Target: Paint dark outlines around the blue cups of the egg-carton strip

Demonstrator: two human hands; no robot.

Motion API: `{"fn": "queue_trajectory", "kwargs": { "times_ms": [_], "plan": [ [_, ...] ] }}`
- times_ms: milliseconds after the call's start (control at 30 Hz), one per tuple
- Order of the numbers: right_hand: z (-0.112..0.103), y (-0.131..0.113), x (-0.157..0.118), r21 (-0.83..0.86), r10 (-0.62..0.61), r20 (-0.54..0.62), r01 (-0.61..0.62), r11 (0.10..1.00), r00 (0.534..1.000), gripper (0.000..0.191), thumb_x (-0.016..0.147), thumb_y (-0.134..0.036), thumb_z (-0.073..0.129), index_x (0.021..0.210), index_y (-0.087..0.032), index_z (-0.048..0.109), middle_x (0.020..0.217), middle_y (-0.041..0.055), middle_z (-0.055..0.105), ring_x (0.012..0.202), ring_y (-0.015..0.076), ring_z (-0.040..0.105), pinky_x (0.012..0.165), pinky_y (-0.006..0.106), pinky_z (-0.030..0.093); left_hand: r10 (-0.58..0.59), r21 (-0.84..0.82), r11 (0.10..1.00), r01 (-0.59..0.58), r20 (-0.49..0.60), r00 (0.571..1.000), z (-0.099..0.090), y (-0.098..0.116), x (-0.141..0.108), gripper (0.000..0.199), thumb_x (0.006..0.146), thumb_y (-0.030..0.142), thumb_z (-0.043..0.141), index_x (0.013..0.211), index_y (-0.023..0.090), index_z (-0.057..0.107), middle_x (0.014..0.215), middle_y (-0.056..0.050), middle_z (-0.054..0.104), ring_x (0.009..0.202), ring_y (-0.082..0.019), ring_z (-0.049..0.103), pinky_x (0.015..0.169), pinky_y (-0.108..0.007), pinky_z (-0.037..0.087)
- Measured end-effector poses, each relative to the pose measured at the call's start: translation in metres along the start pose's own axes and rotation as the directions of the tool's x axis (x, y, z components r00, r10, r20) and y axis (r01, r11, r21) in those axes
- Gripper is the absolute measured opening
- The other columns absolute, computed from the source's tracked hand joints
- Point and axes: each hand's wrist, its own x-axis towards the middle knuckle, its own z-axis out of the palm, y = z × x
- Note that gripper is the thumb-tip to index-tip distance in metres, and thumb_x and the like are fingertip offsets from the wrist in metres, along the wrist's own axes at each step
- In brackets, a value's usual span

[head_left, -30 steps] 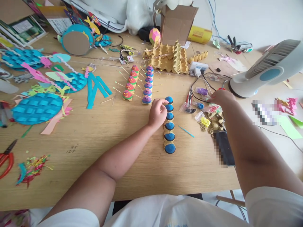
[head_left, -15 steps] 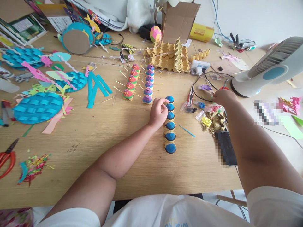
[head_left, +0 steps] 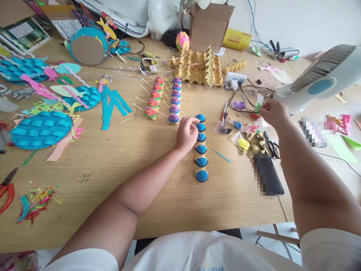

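Note:
Down the middle of the table runs an egg-carton strip of several cups, topped with blue clay domes rimmed in black. My left hand is curled at its far end, index fingertip and thumb against the end cups. To the right, my right hand pinches a small clear bag with pale green and red showing; its contents are partly hidden. Under that hand lie a bag of yellow clay, a lump of blue clay and carton scraps. A thin blue stick rests beside the strip.
Two decorated caterpillar strips, one red-green and one purple-blue, bristle with pins. Egg cartons lie behind. A white fan, phone, scissors and cutter are to the right; blue woven paper discs to the left.
My right hand has drawn the small bag up from the clutter by the fan, and its pale green part now shows. My left hand stays at the strip's far end. The view has shifted slightly.

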Motion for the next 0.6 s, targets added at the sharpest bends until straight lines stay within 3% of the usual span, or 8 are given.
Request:
{"fn": "queue_trajectory", "kwargs": {
  "times_ms": [167, 400, 600],
  "plan": [
    [-0.008, -0.008, 0.002, 0.036, -0.065, -0.065, 0.067, 0.997, 0.996, 0.013, 0.093, -0.022, 0.067, 0.102, -0.018, 0.076, 0.103, 0.0139, 0.078, 0.079, 0.0178, 0.052, 0.078, 0.035, 0.042, 0.043, -0.005, 0.999, -0.043, -0.008, 0.999, 0.000, -0.002, 0.000, 0.040, 0.080, -0.007, 0.053, 0.104, 0.020, 0.071, 0.107, -0.005, 0.069, 0.084, -0.013, 0.063, 0.062, -0.022, 0.050],
    [-0.015, -0.044, -0.001, -0.121, -0.145, 0.223, 0.175, 0.977, 0.964, 0.022, 0.098, -0.021, 0.065, 0.114, -0.014, 0.078, 0.114, 0.0157, 0.080, 0.080, 0.0168, 0.053, 0.078, 0.035, 0.041, 0.045, 0.005, 0.999, -0.045, 0.000, 0.999, -0.001, -0.002, 0.000, 0.039, 0.080, -0.006, 0.053, 0.103, 0.021, 0.071, 0.107, -0.005, 0.069, 0.083, -0.013, 0.064, 0.062, -0.022, 0.050],
    [-0.014, -0.052, 0.015, -0.181, -0.120, 0.395, 0.205, 0.962, 0.911, 0.030, 0.101, -0.038, 0.069, 0.111, -0.012, 0.081, 0.093, 0.0123, 0.082, 0.079, 0.0181, 0.063, 0.079, 0.033, 0.046, 0.031, 0.003, 1.000, -0.031, -0.003, 1.000, -0.001, 0.000, 0.000, 0.038, 0.081, -0.005, 0.053, 0.104, 0.021, 0.070, 0.107, -0.005, 0.069, 0.083, -0.014, 0.064, 0.062, -0.024, 0.050]
  ]
}}
